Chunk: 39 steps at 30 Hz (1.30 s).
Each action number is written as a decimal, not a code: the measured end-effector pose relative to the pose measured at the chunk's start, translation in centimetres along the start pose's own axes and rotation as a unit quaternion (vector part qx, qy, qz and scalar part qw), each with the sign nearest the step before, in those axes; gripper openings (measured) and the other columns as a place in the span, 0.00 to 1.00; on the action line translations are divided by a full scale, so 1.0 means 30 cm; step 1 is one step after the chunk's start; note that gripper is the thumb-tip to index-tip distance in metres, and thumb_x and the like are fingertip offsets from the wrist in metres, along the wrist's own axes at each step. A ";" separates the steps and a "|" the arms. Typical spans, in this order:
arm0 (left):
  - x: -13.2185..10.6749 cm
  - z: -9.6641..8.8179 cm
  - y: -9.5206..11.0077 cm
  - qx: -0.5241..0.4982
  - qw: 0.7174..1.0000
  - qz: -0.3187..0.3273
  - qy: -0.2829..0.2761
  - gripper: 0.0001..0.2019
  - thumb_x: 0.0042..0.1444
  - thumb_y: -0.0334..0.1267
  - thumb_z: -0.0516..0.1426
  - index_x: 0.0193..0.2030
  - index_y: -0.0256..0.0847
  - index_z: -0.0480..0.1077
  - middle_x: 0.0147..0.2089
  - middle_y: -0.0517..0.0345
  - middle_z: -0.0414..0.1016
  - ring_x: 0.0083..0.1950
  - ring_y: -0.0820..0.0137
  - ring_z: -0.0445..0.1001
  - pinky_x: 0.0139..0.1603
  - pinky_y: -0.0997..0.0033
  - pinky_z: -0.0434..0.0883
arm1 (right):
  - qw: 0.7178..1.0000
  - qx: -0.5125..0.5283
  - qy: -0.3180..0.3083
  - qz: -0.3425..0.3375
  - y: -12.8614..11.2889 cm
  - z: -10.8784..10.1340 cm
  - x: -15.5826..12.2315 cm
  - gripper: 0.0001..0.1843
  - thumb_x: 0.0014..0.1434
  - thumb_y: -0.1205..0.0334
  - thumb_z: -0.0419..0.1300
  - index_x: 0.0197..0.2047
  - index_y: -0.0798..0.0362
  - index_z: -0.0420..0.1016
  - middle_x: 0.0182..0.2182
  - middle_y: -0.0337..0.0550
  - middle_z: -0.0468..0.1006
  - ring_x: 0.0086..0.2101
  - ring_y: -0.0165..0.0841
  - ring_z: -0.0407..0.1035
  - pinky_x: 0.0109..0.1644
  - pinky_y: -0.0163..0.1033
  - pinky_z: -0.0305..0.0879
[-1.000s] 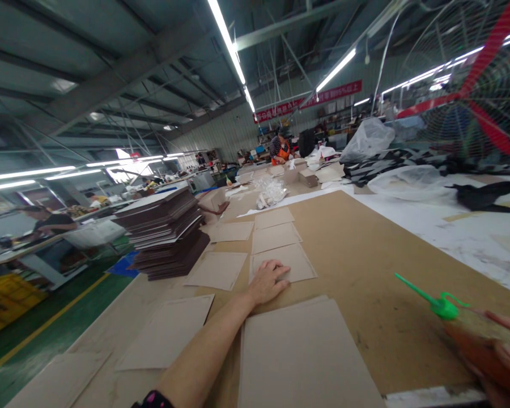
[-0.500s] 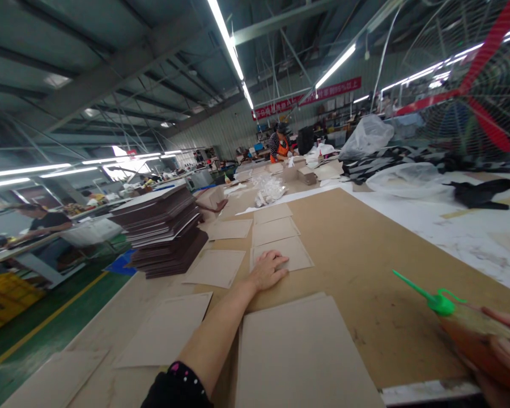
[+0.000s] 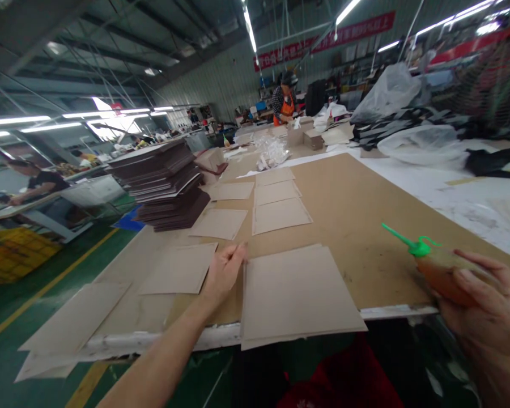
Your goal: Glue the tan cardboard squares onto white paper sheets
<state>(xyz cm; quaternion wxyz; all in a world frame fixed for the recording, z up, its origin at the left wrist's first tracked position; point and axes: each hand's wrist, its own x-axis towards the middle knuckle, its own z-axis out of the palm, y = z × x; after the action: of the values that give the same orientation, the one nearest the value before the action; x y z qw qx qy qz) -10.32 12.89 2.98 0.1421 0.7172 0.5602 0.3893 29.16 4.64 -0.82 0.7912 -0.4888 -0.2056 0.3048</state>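
Note:
My left hand (image 3: 226, 271) is closed, its fingers curled together at the left edge of a stack of large beige board sheets (image 3: 295, 294). Whether anything is pinched in it is hidden. Close by on its left lies another beige sheet (image 3: 176, 271). My right hand (image 3: 484, 300) is wrapped around a squeeze bottle (image 3: 442, 277) of amber liquid with a green nozzle, tilted up and to the left over the table's front right. Beyond my left hand, several smaller beige pieces (image 3: 280, 214) lie overlapping in a column.
A tall stack of dark brown sheets (image 3: 165, 181) stands at the table's left. More beige sheets (image 3: 76, 311) overhang the front left edge. Clear plastic wrap (image 3: 272, 152) and dark fabric scraps (image 3: 403, 127) lie farther back. A co-worker in an orange apron (image 3: 287, 105) stands at the far end.
My left hand has drawn back from the small pieces to the large stack's edge, its fingers curling. The bottle in my right hand has shifted left and up in view. The camera has tilted down.

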 end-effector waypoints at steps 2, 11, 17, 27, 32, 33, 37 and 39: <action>-0.156 -0.042 0.016 -0.012 0.999 -0.036 0.031 0.22 0.67 0.49 0.46 0.24 0.41 0.65 0.24 0.62 0.69 0.30 0.71 0.70 0.35 0.72 0.68 | 1.000 0.012 -0.015 -0.017 -0.002 -0.005 0.001 0.22 0.33 0.62 0.73 0.37 0.49 0.80 0.39 0.45 0.75 0.31 0.37 0.69 0.27 0.40 0.67; -0.554 -0.003 0.112 0.048 0.995 -0.067 0.055 0.17 0.58 0.46 0.57 0.53 0.46 0.70 0.57 0.47 0.72 0.58 0.56 0.71 0.58 0.50 0.71 | 0.973 0.071 -0.171 0.142 0.011 0.140 -0.103 0.22 0.40 0.57 0.72 0.40 0.48 0.76 0.36 0.43 0.76 0.30 0.41 0.74 0.19 0.34 0.66; -0.551 0.032 0.090 0.090 0.994 -0.037 0.050 0.18 0.58 0.46 0.58 0.55 0.47 0.69 0.57 0.47 0.69 0.58 0.56 0.71 0.56 0.47 0.73 | 0.937 0.039 -0.273 0.216 0.091 0.245 -0.092 0.26 0.46 0.54 0.72 0.48 0.52 0.74 0.33 0.47 0.78 0.26 0.40 0.73 0.16 0.33 0.63; -0.562 0.050 0.085 0.097 0.993 -0.029 0.068 0.20 0.58 0.45 0.58 0.56 0.47 0.68 0.56 0.48 0.69 0.57 0.57 0.71 0.55 0.50 0.73 | 0.909 0.026 -0.345 0.235 0.101 0.254 -0.071 0.23 0.51 0.52 0.69 0.49 0.52 0.76 0.34 0.47 0.78 0.27 0.37 0.73 0.17 0.31 0.62; -0.566 0.060 0.082 0.085 0.992 -0.040 0.082 0.20 0.57 0.46 0.60 0.55 0.47 0.69 0.56 0.48 0.68 0.57 0.56 0.71 0.55 0.48 0.73 | 0.895 0.020 -0.378 0.235 0.095 0.245 -0.072 0.23 0.52 0.53 0.69 0.50 0.53 0.76 0.31 0.46 0.77 0.27 0.38 0.72 0.17 0.31 0.61; -0.567 0.062 0.083 0.083 0.992 -0.041 0.084 0.20 0.56 0.46 0.60 0.55 0.48 0.69 0.56 0.48 0.69 0.57 0.56 0.71 0.55 0.48 0.73 | 0.893 0.019 -0.383 0.234 0.093 0.245 -0.073 0.22 0.53 0.54 0.69 0.50 0.53 0.77 0.31 0.46 0.78 0.27 0.38 0.72 0.17 0.31 0.61; -0.571 0.068 0.090 0.073 0.992 -0.044 0.090 0.20 0.56 0.45 0.60 0.56 0.49 0.68 0.57 0.49 0.68 0.57 0.56 0.70 0.56 0.48 0.73 | 0.889 0.026 -0.397 0.228 0.085 0.241 -0.077 0.21 0.54 0.55 0.67 0.50 0.51 0.77 0.42 0.49 0.78 0.29 0.37 0.72 0.18 0.31 0.62; -0.574 0.071 0.092 0.071 0.992 -0.049 0.090 0.20 0.57 0.45 0.59 0.56 0.49 0.67 0.58 0.49 0.67 0.58 0.56 0.70 0.57 0.48 0.71 | 0.888 0.035 -0.402 0.220 0.080 0.235 -0.079 0.21 0.54 0.55 0.66 0.51 0.50 0.77 0.49 0.50 0.76 0.30 0.37 0.72 0.19 0.31 0.61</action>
<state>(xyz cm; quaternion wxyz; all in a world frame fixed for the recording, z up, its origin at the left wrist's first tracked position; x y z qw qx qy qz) -8.08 -3.28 -3.53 0.0587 0.6594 0.6316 0.4036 22.36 8.42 0.04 0.5697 -0.3293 -0.3825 0.6485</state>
